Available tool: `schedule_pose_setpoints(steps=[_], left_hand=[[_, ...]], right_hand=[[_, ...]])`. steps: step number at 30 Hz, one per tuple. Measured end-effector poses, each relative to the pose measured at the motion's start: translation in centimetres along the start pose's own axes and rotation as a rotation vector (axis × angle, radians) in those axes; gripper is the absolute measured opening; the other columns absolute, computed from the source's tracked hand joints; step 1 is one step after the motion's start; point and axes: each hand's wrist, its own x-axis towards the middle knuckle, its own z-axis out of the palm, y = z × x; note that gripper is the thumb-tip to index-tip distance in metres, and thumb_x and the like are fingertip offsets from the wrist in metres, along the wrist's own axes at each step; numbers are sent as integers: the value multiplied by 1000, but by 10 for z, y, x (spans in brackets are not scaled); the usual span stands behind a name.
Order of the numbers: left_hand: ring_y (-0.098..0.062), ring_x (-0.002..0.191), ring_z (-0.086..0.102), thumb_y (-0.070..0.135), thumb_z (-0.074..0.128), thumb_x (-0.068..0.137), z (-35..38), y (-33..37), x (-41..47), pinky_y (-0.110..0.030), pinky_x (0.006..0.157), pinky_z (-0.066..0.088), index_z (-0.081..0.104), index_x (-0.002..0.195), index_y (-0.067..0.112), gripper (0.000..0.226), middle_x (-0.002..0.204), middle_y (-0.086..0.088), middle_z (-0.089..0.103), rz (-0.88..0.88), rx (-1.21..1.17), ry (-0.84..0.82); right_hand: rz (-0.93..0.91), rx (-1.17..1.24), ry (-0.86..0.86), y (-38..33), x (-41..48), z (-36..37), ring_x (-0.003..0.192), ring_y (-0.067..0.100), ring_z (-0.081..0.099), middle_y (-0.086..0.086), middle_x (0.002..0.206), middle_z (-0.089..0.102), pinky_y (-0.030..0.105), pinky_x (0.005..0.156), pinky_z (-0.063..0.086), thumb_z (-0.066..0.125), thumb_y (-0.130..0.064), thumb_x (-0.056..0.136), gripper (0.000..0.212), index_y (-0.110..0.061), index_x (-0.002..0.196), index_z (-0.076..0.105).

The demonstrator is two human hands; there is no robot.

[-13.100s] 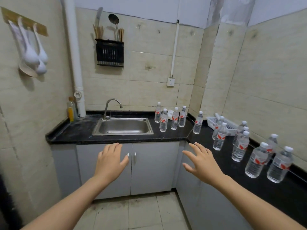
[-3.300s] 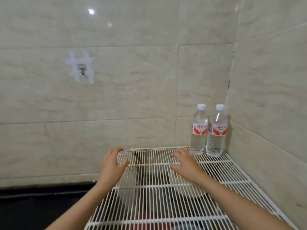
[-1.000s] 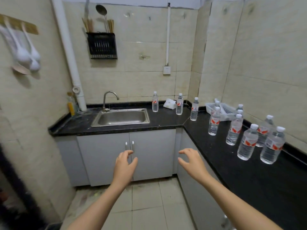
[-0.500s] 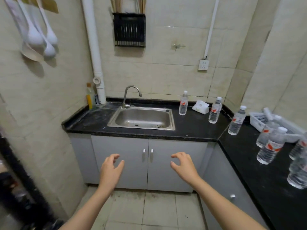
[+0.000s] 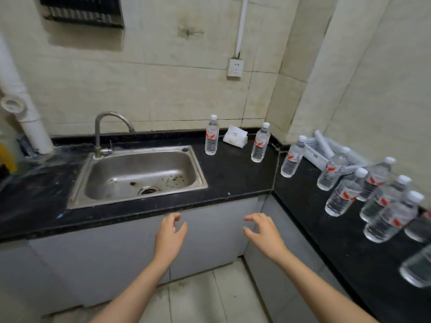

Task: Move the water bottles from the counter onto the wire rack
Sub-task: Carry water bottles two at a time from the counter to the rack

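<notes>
Two bare hands, left (image 5: 171, 234) and right (image 5: 262, 231), fingers loosely curled on nothing, short of clear plastic water bottles (image 5: 211, 135) upright on black stone counter (image 5: 233, 176); crowded right-hand cluster (image 5: 342, 194) likely toppled by careless reach.

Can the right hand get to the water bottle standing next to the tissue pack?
Probably yes. The right hand is empty with fingers spread, and bare black counter lies between it and that water bottle by the tissue pack; nothing blocks it.
</notes>
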Motion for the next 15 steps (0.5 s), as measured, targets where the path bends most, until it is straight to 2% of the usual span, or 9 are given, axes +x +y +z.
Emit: schedule_pose_setpoints(steps=[7, 11, 15], left_hand=[[-26, 104, 53, 8, 57, 85, 117, 21, 60, -27, 85, 37, 55, 110, 3, 25, 116, -15, 56, 0, -59, -175], [-20, 94, 53, 8, 59, 84, 159, 40, 108, -25, 81, 38, 57, 109, 3, 25, 111, -15, 59, -11, -68, -151], [-22, 93, 55, 7, 59, 84, 180, 52, 149, -26, 82, 40, 58, 108, 2, 25, 108, -14, 61, -70, -84, -87]], right_hand=[[153, 47, 83, 75, 60, -36, 124, 20, 45, 9, 127, 53, 23, 101, 30, 58, -15, 87, 33, -9, 120, 56], [92, 150, 151, 92, 131, -50, 112, 14, 50, 7, 121, 56, 17, 93, 31, 60, -13, 86, 32, -10, 118, 58], [96, 260, 130, 100, 195, -43, 96, 13, 52, 7, 117, 56, 19, 87, 37, 61, -14, 85, 32, -10, 117, 58]])
